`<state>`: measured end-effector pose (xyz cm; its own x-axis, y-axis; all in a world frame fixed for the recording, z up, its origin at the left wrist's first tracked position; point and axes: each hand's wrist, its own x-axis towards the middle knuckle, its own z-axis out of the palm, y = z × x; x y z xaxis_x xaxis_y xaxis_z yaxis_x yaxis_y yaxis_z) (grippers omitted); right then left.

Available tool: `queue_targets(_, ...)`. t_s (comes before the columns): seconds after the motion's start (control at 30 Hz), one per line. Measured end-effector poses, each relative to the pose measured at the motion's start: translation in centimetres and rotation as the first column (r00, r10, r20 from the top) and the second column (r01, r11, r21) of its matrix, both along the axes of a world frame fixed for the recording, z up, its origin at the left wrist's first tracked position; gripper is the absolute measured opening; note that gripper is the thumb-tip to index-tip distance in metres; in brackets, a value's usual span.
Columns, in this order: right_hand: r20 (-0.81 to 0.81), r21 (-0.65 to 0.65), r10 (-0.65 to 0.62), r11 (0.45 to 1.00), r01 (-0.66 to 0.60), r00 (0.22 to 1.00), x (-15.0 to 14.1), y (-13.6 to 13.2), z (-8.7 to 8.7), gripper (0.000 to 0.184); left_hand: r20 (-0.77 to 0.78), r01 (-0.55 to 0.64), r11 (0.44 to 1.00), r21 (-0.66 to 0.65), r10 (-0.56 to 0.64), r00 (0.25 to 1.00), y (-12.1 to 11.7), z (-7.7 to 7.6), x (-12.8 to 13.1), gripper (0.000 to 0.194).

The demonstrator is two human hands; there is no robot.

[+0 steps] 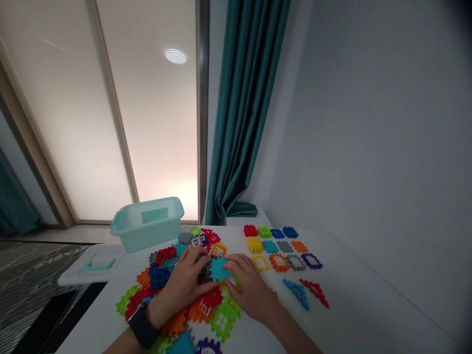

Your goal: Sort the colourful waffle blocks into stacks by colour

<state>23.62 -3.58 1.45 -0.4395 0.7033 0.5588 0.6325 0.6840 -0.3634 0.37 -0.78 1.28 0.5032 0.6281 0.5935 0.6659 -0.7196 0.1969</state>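
The left hand (180,281) and the right hand (246,286) reach forward side by side at the middle of the view, both palms down, and turned in so that their fingertips point at each other across a narrow gap. The left fingers (193,258) are slightly spread and curve downward, with the left thumb (206,288) stretched out low along the near side. The right fingers (234,265) bend down and inward too. A black band (143,327) circles the left wrist, and the left forearm (123,345) and right forearm (295,334) slant in from the bottom edge, spread apart toward the elbows
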Motion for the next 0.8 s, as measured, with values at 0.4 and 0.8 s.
queue_targets(0.4,0.115,0.075,-0.064,0.996,0.056,0.991,4.7,1.5,0.6,0.027,-0.070,0.064,0.997,-0.047,-0.067,0.995,1.9,1.2,4.4,0.048)
queue_targets(0.8,0.175,0.001,-0.088,0.996,0.089,0.981,11.2,4.5,2.2,0.025,-0.099,0.096,0.993,-0.062,-0.101,0.990,5.7,2.1,10.9,0.041)
